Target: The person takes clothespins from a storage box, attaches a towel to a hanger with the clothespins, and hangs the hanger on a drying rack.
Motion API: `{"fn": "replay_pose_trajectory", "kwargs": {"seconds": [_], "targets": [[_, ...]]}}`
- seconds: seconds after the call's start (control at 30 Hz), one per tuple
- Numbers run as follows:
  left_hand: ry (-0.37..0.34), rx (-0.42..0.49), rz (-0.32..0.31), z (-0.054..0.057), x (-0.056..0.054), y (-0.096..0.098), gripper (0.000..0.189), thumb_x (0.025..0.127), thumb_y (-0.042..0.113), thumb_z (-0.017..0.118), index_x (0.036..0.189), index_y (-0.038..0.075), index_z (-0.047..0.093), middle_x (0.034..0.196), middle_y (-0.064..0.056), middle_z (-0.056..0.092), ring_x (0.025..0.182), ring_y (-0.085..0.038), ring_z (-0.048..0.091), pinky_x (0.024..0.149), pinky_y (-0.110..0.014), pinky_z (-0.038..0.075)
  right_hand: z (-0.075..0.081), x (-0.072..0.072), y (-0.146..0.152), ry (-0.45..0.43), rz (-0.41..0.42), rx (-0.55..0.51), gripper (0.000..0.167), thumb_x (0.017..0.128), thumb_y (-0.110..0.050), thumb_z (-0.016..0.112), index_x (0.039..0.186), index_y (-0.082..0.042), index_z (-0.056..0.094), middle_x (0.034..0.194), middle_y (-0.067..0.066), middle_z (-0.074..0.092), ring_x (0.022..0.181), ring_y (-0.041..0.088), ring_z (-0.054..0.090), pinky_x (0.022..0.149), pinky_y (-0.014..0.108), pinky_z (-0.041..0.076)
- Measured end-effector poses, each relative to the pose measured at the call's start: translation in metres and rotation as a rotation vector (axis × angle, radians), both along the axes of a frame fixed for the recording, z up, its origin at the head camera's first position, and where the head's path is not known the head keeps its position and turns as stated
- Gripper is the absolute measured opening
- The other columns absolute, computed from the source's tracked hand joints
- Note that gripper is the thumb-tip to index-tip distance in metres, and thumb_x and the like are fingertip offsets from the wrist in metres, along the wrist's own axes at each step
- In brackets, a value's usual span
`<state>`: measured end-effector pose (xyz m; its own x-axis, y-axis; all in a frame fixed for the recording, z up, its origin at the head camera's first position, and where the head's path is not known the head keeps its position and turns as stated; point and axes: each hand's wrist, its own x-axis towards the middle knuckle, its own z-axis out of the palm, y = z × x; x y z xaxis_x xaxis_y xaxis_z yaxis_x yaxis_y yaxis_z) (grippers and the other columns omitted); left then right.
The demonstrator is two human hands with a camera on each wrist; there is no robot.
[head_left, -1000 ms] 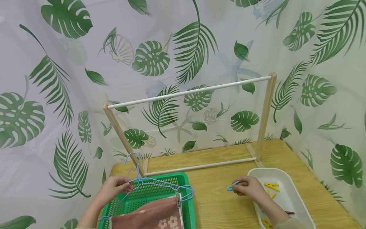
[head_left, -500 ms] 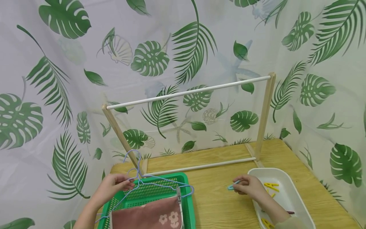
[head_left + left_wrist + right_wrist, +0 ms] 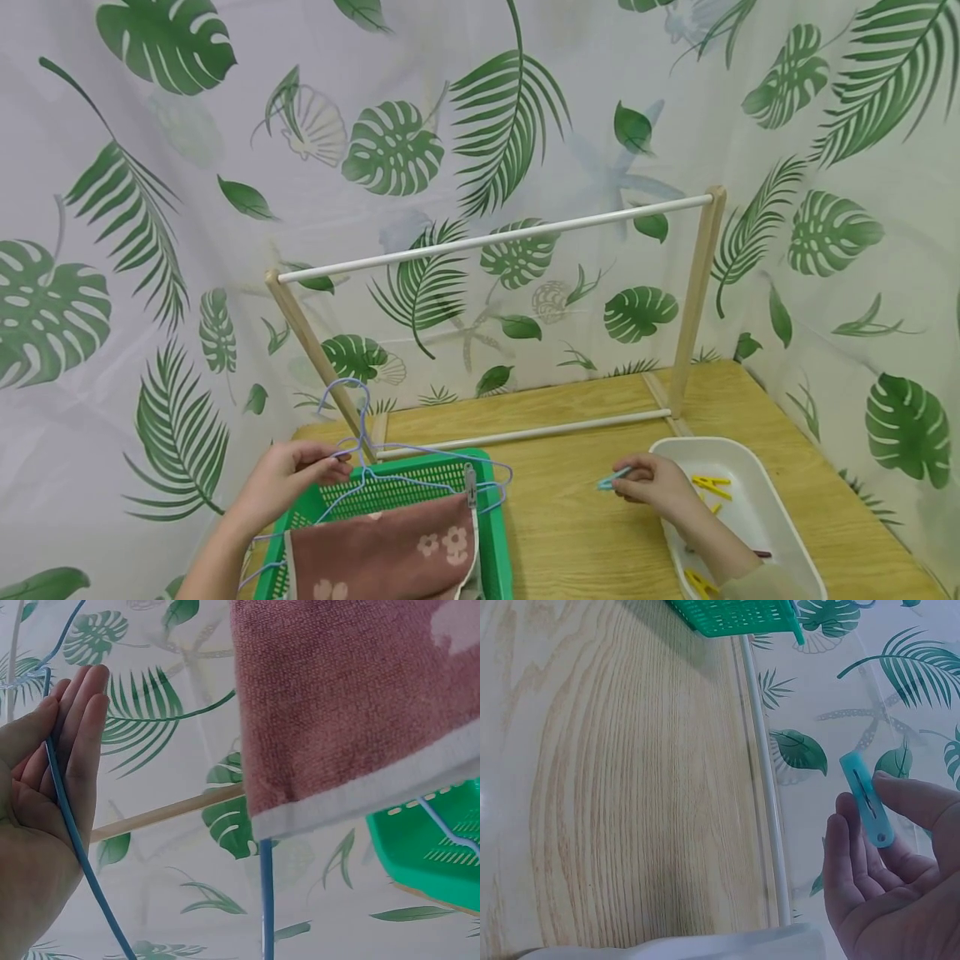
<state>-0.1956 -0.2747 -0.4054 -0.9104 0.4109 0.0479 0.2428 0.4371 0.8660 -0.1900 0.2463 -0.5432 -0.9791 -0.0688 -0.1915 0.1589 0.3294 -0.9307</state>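
Observation:
My left hand [image 3: 300, 475] pinches the wire of a blue-purple clothes hanger [image 3: 365, 417] between thumb and fingers, just below its hook. A pinkish-brown towel [image 3: 382, 546] with pale flowers hangs from the hanger over the green basket [image 3: 504, 550]. At its right corner a grey clip [image 3: 471, 486] fastens it to the wire; the left corner's fastening is not clear. Another hook-like wire curve shows near my left fingers. In my right hand [image 3: 660, 482] a light blue clothespin [image 3: 866, 799] is pinched between thumb and fingertips, above the table beside the white tray [image 3: 731, 443].
Behind the basket stands a drying rack with wooden posts and a white top rail [image 3: 517, 240]. Its lower bar [image 3: 540, 436] runs near the table [image 3: 570, 533]. Several yellow clothespins [image 3: 710, 485] and a dark one [image 3: 762, 554] lie in the tray. A leaf-patterned curtain surrounds the table.
The hanger and towel have risen a little with my left hand, and more of the towel shows. The right hand has kept its grip on the clothespin, hardly moving.

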Motion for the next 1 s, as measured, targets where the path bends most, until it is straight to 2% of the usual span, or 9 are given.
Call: {"fn": "replay_pose_trajectory", "kwargs": {"seconds": [0.17, 0.43, 0.7, 0.87, 1.0], "targets": [[0.024, -0.016, -0.002, 0.011, 0.004, 0.003, 0.025, 0.107, 0.000, 0.058, 0.120, -0.019, 0.069, 0.106, -0.033, 0.076, 0.090, -0.002, 0.078, 0.083, -0.026, 0.067, -0.001, -0.001, 0.002, -0.020, -0.016, 0.030, 0.036, 0.096, -0.008, 0.077, 0.126, 0.008, 0.066, 0.101, 0.007, 0.073, 0.089, 0.012, 0.067, 0.075, 0.023, 0.061], [0.054, -0.023, 0.011, 0.027, 0.007, 0.009, 0.025, 0.107, 0.000, 0.059, 0.122, -0.017, 0.070, 0.105, -0.029, 0.078, 0.091, -0.002, 0.078, 0.083, -0.027, 0.067, -0.001, 0.000, 0.004, -0.018, -0.002, 0.042, 0.038, 0.095, -0.006, 0.076, 0.129, 0.008, 0.065, 0.105, 0.010, 0.072, 0.093, 0.013, 0.066, 0.079, 0.027, 0.062], [0.093, -0.027, 0.023, 0.042, 0.014, 0.014, 0.023, 0.106, -0.001, 0.059, 0.120, -0.017, 0.070, 0.105, -0.029, 0.078, 0.092, -0.001, 0.077, 0.084, -0.024, 0.066, 0.002, 0.000, 0.006, 0.011, -0.014, 0.055, 0.043, 0.098, -0.004, 0.073, 0.135, 0.015, 0.061, 0.119, 0.025, 0.071, 0.094, 0.018, 0.073, 0.078, 0.027, 0.065], [0.178, -0.038, 0.004, 0.053, 0.020, 0.017, 0.021, 0.106, -0.003, 0.060, 0.118, -0.015, 0.072, 0.102, -0.025, 0.079, 0.092, 0.000, 0.077, 0.082, -0.023, 0.066, 0.006, -0.001, 0.006, -0.006, -0.014, 0.051, 0.043, 0.098, -0.005, 0.073, 0.135, 0.015, 0.062, 0.117, 0.022, 0.072, 0.091, 0.014, 0.072, 0.078, 0.027, 0.064], [0.290, -0.054, -0.018, 0.060, 0.023, 0.018, 0.018, 0.104, -0.007, 0.061, 0.114, -0.010, 0.075, 0.099, -0.022, 0.080, 0.090, 0.000, 0.077, 0.080, -0.026, 0.067, 0.006, 0.000, 0.007, -0.008, -0.007, 0.050, 0.044, 0.098, -0.007, 0.074, 0.135, 0.013, 0.062, 0.117, 0.021, 0.071, 0.092, 0.014, 0.072, 0.078, 0.028, 0.064]]}}
